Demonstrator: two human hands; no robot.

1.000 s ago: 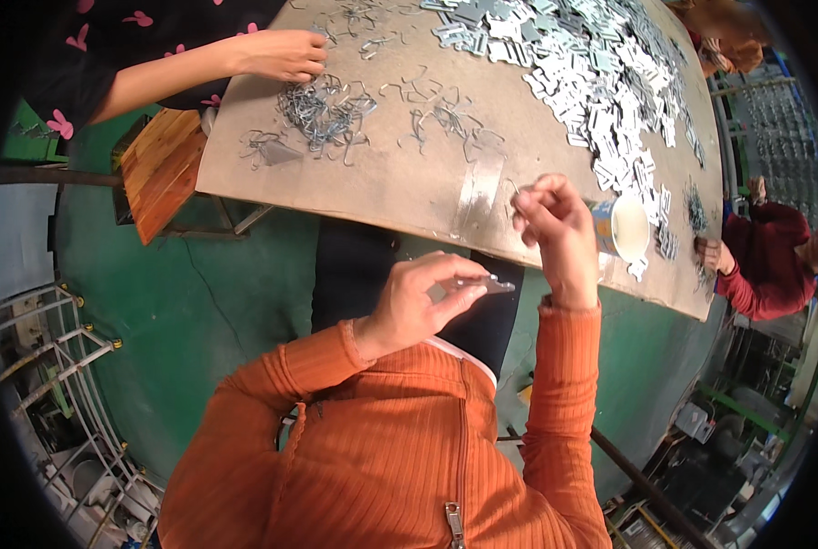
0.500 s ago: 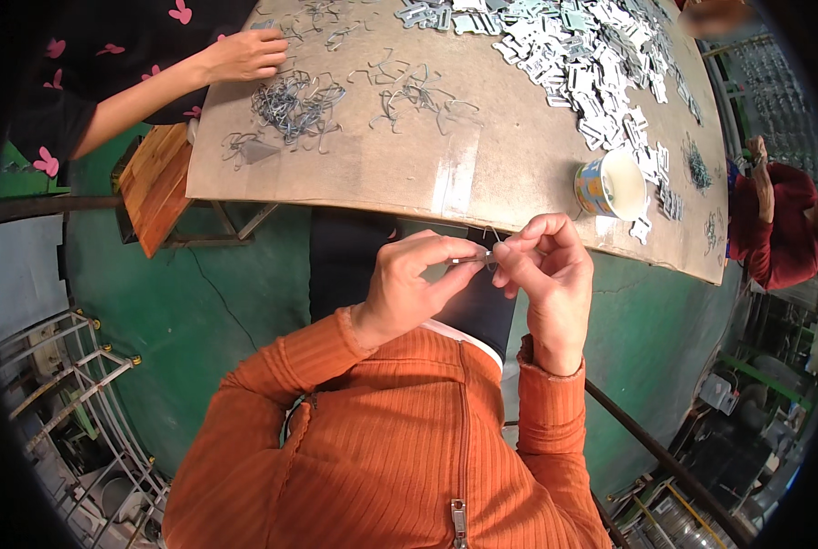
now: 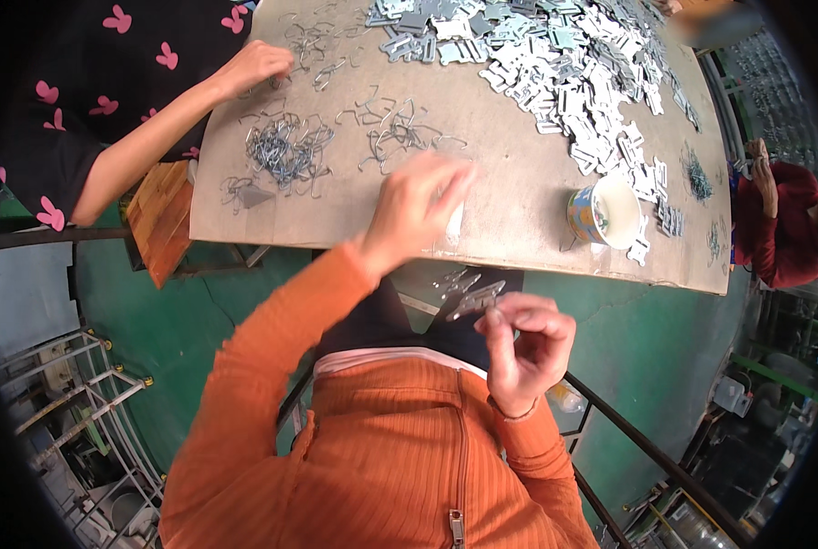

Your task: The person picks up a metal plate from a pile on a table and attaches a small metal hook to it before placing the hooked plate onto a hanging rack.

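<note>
My right hand is below the table's near edge, thumb and fingertips pinched on a small flat metal buckle plate. Another bright metal piece shows just left of the plate, too blurred to tell whether it is attached. Over the near edge of the table, my left hand is smeared by motion; whether its fingers hold anything does not show. Beyond it lie loose bent wire pieces, with a tangled wire heap farther left. A large pile of flat metal plates covers the far right.
A patterned paper cup stands near the front right edge of the table. At the far left a co-worker's hand reaches over wires. Another person in a dark red sleeve is at the right. A wooden stool stands left.
My hands were together over a small metal piece; now they are apart. The left has moved up over the table, the right down with the plate. The co-worker's hand at the left has shifted slightly.
</note>
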